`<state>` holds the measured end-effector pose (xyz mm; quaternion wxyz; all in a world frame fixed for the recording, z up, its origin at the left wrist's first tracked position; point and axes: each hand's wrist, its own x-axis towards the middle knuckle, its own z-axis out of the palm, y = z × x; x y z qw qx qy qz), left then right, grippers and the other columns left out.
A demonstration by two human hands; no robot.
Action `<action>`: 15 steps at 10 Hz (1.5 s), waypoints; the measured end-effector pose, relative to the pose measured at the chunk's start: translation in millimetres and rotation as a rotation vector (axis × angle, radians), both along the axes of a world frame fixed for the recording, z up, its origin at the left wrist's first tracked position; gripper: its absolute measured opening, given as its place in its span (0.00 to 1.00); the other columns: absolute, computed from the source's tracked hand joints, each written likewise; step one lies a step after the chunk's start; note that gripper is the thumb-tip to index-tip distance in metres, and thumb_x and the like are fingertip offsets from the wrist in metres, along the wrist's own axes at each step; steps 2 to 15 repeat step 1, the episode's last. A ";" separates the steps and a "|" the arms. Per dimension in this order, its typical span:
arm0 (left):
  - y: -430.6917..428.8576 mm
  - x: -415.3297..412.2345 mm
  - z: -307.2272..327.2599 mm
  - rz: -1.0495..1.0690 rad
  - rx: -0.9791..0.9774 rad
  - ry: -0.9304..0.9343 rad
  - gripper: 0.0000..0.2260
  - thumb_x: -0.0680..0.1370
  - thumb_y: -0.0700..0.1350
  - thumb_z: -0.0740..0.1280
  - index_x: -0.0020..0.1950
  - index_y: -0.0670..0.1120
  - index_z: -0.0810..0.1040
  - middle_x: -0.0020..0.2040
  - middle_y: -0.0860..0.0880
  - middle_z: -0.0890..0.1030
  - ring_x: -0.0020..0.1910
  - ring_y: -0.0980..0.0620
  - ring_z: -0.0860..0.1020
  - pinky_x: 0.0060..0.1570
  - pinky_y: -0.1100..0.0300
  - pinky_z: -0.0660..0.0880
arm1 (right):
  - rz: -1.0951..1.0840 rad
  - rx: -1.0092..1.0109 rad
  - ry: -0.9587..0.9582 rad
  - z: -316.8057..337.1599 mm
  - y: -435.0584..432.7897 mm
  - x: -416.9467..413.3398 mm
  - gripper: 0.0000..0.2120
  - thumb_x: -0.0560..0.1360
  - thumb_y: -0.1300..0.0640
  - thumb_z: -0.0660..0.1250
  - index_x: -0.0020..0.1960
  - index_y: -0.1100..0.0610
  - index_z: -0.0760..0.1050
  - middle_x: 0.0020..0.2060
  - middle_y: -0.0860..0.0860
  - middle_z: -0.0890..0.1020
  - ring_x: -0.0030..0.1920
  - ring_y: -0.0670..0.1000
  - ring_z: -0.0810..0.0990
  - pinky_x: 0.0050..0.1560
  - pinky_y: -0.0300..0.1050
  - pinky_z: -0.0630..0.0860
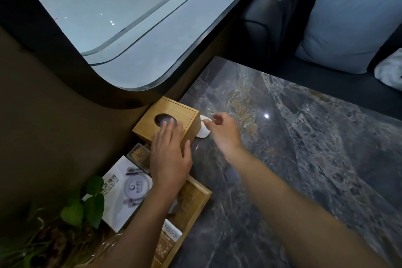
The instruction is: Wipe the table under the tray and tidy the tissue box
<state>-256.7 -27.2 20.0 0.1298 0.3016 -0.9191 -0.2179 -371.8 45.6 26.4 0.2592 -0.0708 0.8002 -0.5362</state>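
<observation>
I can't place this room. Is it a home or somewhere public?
Probably a restaurant or café booth: a marble table, a cushioned sofa beside it, and a wooden tray holding a toothpick holder and printed card near the tissue box.

Table (pixel 304 159): dark grey marble-patterned top, pale and ochre veins, glossy, one light glint. Left edge meets brown wall.

Tissue box (pixel 167 123): bamboo, oval opening on top, stands on table at far left edge against wall.

White round object (pixel 203 129): lies flat on table, touching right side of tissue box; identity unclear.

Tray (pixel 193 206): bamboo, low rim, sits on table just nearer than tissue box, along same wall edge.

Rest of tabletop right of tissue box bare.
</observation>
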 end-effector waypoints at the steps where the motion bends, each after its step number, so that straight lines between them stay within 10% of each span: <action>1: 10.5 -7.4 13.3 -0.058 0.034 0.035 0.22 0.79 0.47 0.59 0.72 0.48 0.61 0.74 0.48 0.63 0.75 0.51 0.56 0.73 0.53 0.52 | -0.078 0.014 0.090 8.9 19.8 -8.5 0.05 0.74 0.56 0.67 0.45 0.58 0.77 0.42 0.57 0.83 0.44 0.54 0.80 0.48 0.51 0.77; 15: 10.5 -7.4 13.3 -0.058 0.034 0.035 0.22 0.79 0.47 0.59 0.72 0.48 0.61 0.74 0.48 0.63 0.75 0.51 0.56 0.73 0.53 0.52 | -0.078 0.014 0.090 8.9 19.8 -8.5 0.05 0.74 0.56 0.67 0.45 0.58 0.77 0.42 0.57 0.83 0.44 0.54 0.80 0.48 0.51 0.77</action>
